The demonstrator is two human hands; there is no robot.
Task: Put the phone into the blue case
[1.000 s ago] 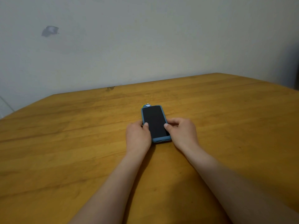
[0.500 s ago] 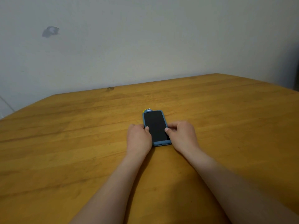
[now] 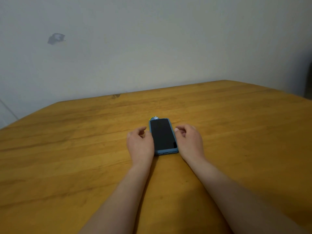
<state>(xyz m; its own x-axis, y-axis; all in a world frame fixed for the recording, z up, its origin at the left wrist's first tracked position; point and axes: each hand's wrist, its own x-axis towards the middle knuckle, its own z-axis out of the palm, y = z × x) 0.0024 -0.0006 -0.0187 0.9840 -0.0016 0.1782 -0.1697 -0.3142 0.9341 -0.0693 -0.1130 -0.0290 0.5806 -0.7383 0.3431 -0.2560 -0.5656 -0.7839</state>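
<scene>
Two grips show in the head view, one on each side of the phone (image 3: 163, 135), just below the middle of the frame. The phone lies flat on the wooden table (image 3: 67, 149), dark screen up, seated in the blue case (image 3: 166, 152), whose rim runs all round it. My left grip (image 3: 140, 142) sits against the case's left edge with its fingers loosely curled and holding nothing. My right grip (image 3: 189, 141) lies just beside the right edge, loosely curled too and holding nothing. I cannot tell whether it touches the case. Both forearms run down to the bottom of the frame. A small yellow and white thing (image 3: 154, 117) peeps out at the case's upper end, too small to make out. The pale wall (image 3: 152, 48) fills the upper half, with a grey mark (image 3: 56, 38) at upper left.
</scene>
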